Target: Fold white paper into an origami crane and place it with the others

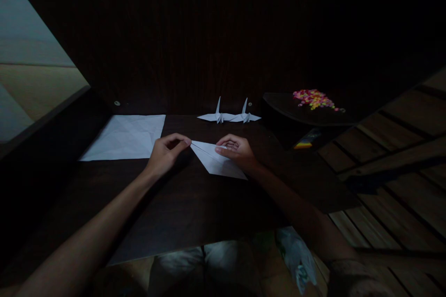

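Folded white paper (223, 163) between two hands, over the middle of the bench (167, 209).
The left hand (169, 150) pinches its left corner between thumb and fingertips; the right hand (238, 151) nips its upper edge, thumb in front and curled fingers partly hidden behind. Whether the paper touches the bench, I cannot tell. It should be very light, stiffer along its layered folds and easily creased or torn, so a gentle grip on the corner and folded edge looks best, with no squeezing across the flat face. Towards the back left corner of the bench lies a creased white sheet (127, 137); two paper cranes (230, 117) stand near the back edge.
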### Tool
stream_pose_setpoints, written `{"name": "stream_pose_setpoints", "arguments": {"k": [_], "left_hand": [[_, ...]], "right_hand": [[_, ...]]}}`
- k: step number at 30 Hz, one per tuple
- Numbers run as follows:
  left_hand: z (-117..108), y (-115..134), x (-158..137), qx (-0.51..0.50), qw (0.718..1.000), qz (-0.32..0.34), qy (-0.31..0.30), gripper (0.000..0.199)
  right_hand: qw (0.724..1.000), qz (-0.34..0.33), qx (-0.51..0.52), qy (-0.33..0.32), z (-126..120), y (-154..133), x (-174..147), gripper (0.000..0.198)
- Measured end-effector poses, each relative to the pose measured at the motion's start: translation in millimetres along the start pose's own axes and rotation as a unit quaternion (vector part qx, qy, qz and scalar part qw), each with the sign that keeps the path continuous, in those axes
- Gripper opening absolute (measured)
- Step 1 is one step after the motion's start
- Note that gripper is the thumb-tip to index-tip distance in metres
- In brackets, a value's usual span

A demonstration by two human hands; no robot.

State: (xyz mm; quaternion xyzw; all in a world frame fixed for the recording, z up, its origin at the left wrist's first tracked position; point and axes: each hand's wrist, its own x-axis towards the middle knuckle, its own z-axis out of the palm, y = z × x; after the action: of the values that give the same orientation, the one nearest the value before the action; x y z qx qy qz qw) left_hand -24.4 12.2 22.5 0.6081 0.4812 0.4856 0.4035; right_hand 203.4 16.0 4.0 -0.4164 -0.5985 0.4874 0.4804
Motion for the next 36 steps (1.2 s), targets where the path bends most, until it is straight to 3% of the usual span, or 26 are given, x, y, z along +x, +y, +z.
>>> {"name": "stream_pose_setpoints", "arguments": {"k": [8, 16, 24, 29, 33, 36], "left_hand": [[7, -1, -4, 0.008, 0.999, -0.046, -0.011, 0.031], [10, -9, -1, -0.101, 0.994, -0.042, 0.009, 0.023], [9, -6, 0, -0.079, 0.996, -0.044, 0.011, 0.016], [7, -10, 2, -0.129, 0.991, -0.03, 0.001, 0.015], [6, -9, 1, -0.092, 0.995, -0.039, 0.011, 0.015], [9, -5, -3, -0.062, 0.996, -0.052, -0.023, 0.022]], "right_hand": [[1.0, 0.008, 0.002, 0.003, 1, 0, 0, 0.027], [1.0, 0.013, -0.011, 0.0, 2, -3, -1, 0.029], [0.999, 0.028, 0.008, -0.012, 2, -1, 0, 0.031], [0.999, 0.035, 0.004, -0.023, 0, -2, -2, 0.033], [0.999, 0.036, -0.005, -0.022, 1, -5, -3, 0.034], [0.999, 0.033, -0.005, -0.023, 1, -5, -3, 0.035]]}}
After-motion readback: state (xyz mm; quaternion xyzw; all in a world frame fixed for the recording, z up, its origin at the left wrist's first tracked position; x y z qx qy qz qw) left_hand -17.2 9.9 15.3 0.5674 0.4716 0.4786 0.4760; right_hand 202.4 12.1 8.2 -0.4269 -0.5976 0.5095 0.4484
